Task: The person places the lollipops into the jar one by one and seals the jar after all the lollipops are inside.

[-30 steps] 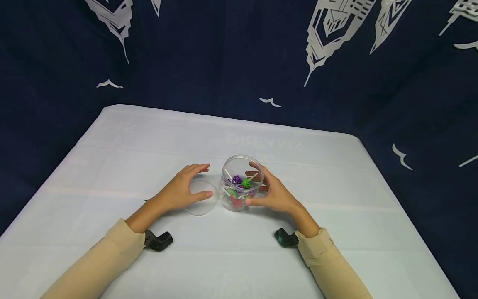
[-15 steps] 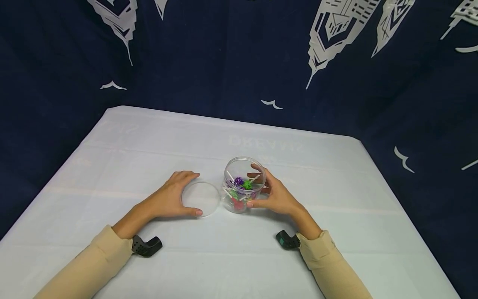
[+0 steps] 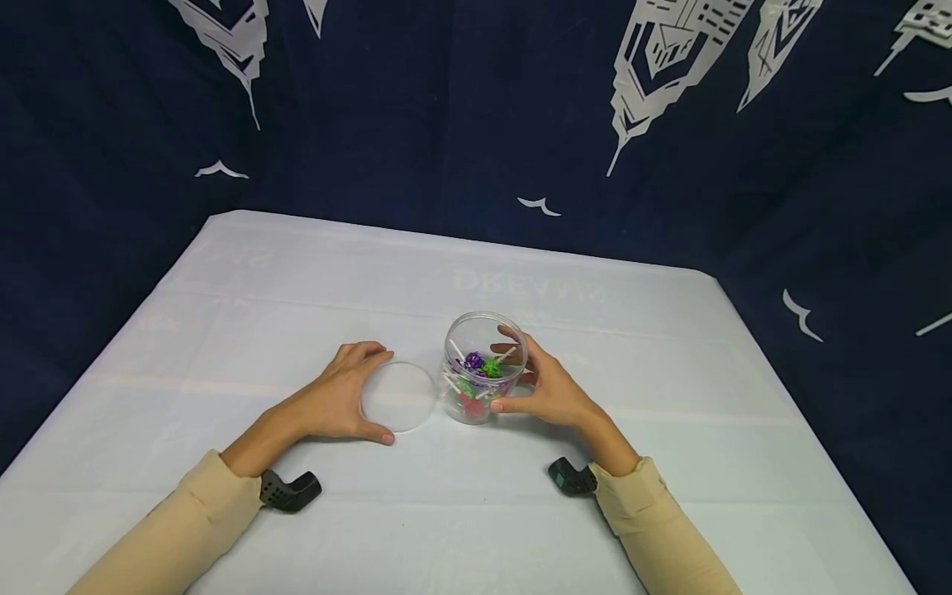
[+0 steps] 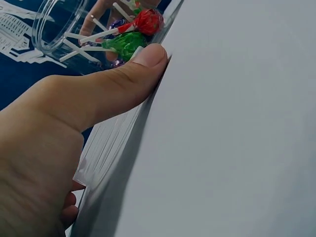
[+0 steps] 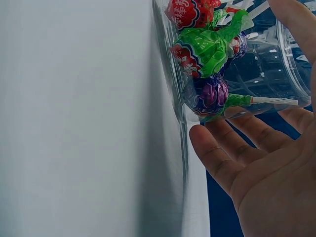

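Observation:
A clear plastic jar stands upright and uncovered on the table, several lollipops in red, green and purple wrappers inside it. My right hand holds the jar from its right side, thumb in front and fingers behind. Just left of the jar, a round clear lid lies flat on the table. My left hand curls round the lid's left edge, thumb at the near side, fingers at the far side. In the left wrist view the lid's ridged rim shows beneath the thumb.
A white cloth covers the table. Behind it hangs a dark blue curtain with white printed shapes. Black wrist devices sit at both beige sleeves.
My left hand has drawn back leftward from above the lid and its thumb has moved to the lid's near edge. The right hand stays at the jar.

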`<state>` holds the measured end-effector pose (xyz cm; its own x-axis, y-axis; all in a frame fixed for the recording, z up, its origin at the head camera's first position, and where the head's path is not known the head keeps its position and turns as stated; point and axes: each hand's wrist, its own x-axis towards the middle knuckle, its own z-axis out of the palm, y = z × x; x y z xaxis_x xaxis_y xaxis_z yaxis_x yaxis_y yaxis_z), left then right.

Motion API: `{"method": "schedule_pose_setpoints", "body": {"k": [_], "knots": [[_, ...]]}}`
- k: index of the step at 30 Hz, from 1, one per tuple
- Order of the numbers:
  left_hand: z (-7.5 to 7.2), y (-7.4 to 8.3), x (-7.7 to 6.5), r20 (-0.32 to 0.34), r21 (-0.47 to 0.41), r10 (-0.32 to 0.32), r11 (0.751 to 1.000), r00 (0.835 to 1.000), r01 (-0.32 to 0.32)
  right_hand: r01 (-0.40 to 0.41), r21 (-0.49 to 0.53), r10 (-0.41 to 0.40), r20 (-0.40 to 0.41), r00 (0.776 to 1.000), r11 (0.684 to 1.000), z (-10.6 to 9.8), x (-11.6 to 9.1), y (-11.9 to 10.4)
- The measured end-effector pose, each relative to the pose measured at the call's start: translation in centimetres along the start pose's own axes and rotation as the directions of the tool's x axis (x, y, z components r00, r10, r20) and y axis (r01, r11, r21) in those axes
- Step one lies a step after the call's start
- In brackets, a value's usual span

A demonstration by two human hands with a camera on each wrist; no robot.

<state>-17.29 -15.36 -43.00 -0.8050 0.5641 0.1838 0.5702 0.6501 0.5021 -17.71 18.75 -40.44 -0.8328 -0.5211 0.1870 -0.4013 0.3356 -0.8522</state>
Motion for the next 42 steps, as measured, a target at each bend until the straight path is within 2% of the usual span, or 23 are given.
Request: {"method": "schedule_pose_setpoints", "body": {"k": [10, 18, 26, 38, 42], "knots": [[0.1, 0.1, 0.0, -0.037, -0.01, -0.025, 1.0, 0.999, 0.024, 0.004, 0.004, -0.004, 0.001, 1.0, 1.0, 0.0, 0.0, 0.1], [-0.4, 0.7, 0.1, -0.094, -0.084, -0.069, 0.995, 0.993, 0.061, 0.004, 0.007, -0.004, 0.001, 1.0, 1.0, 0.0, 0.0, 0.1], [-1.2, 1.5, 0.4, -0.171, -0.155, -0.137, 0.982, 0.976, 0.111, 0.006, 0.003, -0.006, -0.003, 1.0, 1.0, 0.0, -0.1, 0.1], [-2.9, 2.8, 1.0, -0.261, -0.18, -0.173, 0.975, 0.95, 0.128, 0.01, 0.003, -0.01, -0.001, 1.0, 1.0, 0.0, 0.0, 0.1], [-3.3, 3.5, 1.5, -0.302, -0.194, -0.183, 0.973, 0.936, 0.128, 0.014, 0.0, -0.014, -0.002, 1.0, 1.0, 0.0, 0.0, 0.2]]}}
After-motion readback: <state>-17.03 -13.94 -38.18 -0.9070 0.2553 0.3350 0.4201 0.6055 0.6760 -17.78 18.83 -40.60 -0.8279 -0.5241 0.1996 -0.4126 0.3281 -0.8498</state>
